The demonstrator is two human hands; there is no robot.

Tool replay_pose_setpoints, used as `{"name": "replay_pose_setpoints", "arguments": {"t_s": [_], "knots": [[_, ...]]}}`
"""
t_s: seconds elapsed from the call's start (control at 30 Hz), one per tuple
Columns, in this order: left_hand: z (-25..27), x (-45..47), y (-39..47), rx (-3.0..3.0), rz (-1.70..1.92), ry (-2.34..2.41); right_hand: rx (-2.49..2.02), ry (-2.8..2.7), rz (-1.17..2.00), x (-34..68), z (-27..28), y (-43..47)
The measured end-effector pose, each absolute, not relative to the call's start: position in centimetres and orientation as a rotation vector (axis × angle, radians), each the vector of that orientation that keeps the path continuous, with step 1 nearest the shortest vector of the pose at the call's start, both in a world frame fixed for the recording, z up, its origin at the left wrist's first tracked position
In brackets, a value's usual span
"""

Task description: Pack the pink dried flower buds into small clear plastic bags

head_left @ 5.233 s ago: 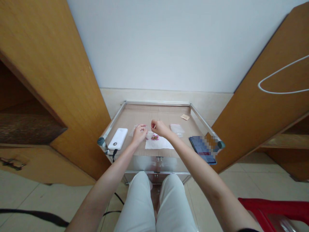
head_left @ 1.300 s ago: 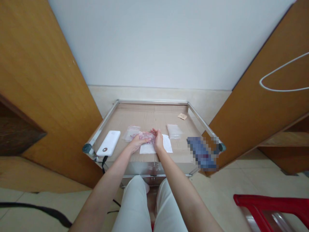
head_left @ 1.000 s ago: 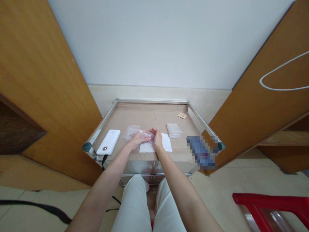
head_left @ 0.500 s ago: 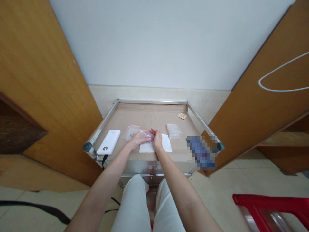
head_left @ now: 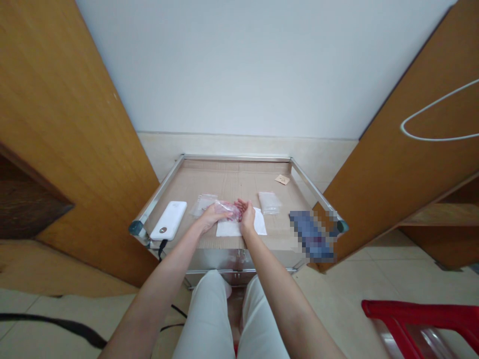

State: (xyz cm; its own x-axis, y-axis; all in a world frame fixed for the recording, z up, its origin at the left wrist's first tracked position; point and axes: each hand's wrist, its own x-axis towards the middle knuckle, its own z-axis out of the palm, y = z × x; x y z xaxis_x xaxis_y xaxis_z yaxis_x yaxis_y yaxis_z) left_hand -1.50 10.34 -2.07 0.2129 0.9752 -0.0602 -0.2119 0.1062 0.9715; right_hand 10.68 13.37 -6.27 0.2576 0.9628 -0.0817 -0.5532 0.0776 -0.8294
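A crumpled clear plastic bag (head_left: 226,208) with pinkish-red contents, too small to make out, is gripped in my left hand (head_left: 212,215). My right hand (head_left: 247,214) is cupped at the bag's right end, palm turned toward it, with the fingers curved and apart. Whether it touches the contents I cannot tell. Under both hands lies a white sheet (head_left: 259,225), partly covered by them. A flat clear bag (head_left: 204,202) rests just left of the held one. To the right sits a small stack of clear bags (head_left: 268,203).
The cardboard-lined tabletop (head_left: 232,174) has a raised metal rail (head_left: 239,158). A white power bank (head_left: 169,219) with a black cable lies left. A small tan paper (head_left: 282,179) sits at the back right, a blurred-out item (head_left: 311,236) nearer. A red stool (head_left: 422,311) stands at right.
My right hand has shifted slightly right and opened, its fingers less closed around the bag. In my left hand the bag has turned a little, showing more of its reddish contents.
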Motion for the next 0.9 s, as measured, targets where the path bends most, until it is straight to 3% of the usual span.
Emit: {"name": "replay_pose_setpoints", "arguments": {"t_s": [0.9], "knots": [[-0.9,-2.3,8.5,0.979,1.212,0.852,-0.956,-0.642,1.103,10.5,-3.7,12.0]]}}
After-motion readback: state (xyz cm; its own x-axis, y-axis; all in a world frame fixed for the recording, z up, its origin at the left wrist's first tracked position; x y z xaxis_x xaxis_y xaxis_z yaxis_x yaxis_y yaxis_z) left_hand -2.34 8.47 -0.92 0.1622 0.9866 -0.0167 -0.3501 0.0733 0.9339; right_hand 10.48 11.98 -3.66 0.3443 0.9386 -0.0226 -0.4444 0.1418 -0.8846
